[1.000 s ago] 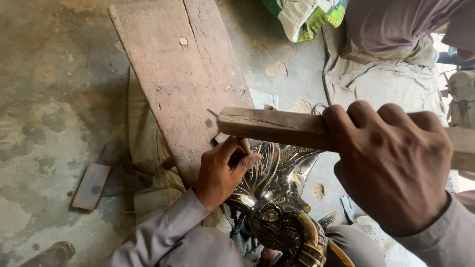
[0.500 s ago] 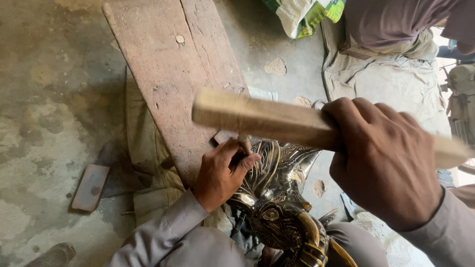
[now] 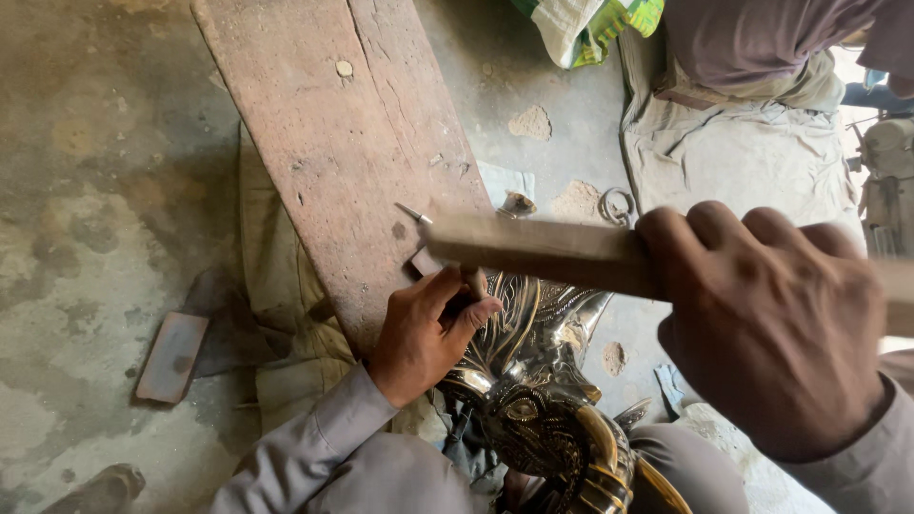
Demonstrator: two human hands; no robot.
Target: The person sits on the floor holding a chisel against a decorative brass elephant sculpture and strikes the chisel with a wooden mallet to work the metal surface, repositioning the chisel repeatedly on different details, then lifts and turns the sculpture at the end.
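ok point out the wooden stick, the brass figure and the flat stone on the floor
wooden stick (image 3: pixel 543 249), head view, on the blurred middle of its shaft
brass figure (image 3: pixel 538 419), head view, on its engraved upper body
flat stone (image 3: pixel 171 357), head view, centre of its top face

Long grey sleeves with buttoned cuffs, matching grey trousers.

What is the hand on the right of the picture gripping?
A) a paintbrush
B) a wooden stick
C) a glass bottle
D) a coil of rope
B: the right hand is closed around a squared wooden stick held above the shiny metal figure, while the left hand pinches a small tool whose kind cannot be made out.
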